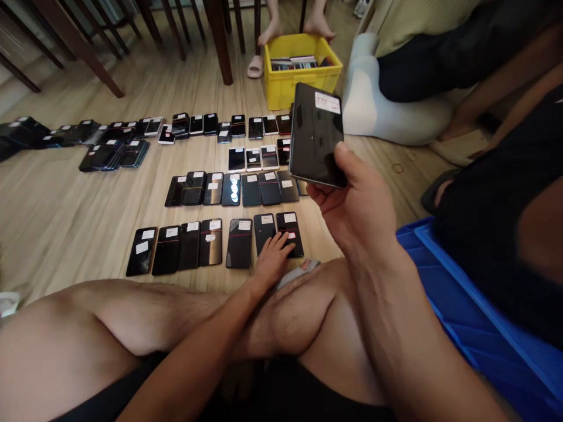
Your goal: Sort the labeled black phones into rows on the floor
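Observation:
My right hand [360, 205] is raised and closed around a dark smartphone [314, 135], thumb along its edge. The phone's glossy face is toward me, with a white label at its top. Lower down, my left hand [275, 258] lies with fingers spread over two labelled smartphones at the right end of the nearest row. One is a black smartphone [290, 225] with a red band; beside it is another dark smartphone [264, 225]. Further left in that row lie several more phones, among them a gold-toned smartphone [211, 249].
More labelled phones lie in rows behind, including a white-framed phone [270, 157], with stacks of phones [105, 155] at left. A yellow crate [303, 82] holds upright items. A blue crate [428, 243], another person's legs [413, 117], bare feet and wooden chair legs [220, 47] surround the floor.

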### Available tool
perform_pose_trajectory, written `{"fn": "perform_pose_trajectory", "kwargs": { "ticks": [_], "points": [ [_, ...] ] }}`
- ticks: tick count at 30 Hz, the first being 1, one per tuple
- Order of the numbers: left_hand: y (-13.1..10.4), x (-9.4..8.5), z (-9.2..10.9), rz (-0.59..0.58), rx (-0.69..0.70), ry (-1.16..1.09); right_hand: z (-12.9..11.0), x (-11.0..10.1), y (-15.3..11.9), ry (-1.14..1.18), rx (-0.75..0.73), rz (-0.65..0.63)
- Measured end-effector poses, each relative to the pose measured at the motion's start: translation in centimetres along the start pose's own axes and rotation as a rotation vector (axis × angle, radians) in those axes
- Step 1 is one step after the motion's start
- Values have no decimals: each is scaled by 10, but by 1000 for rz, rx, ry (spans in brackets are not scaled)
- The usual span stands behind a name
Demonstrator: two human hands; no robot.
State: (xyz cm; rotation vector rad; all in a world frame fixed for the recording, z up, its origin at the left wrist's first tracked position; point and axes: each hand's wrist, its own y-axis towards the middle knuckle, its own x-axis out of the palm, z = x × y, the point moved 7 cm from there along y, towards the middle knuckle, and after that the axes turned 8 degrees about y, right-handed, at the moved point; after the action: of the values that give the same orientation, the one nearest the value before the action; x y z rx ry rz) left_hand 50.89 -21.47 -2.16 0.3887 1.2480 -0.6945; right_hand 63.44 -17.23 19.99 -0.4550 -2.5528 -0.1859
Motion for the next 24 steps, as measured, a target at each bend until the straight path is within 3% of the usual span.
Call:
{"fn": "perform_pose_trajectory", "kwargs": {
  "ticks": [24],
  "points": [
    [-4, -1, 0, 7, -40, 11, 3, 3, -2, -8, -27, 2]
  ]
}}
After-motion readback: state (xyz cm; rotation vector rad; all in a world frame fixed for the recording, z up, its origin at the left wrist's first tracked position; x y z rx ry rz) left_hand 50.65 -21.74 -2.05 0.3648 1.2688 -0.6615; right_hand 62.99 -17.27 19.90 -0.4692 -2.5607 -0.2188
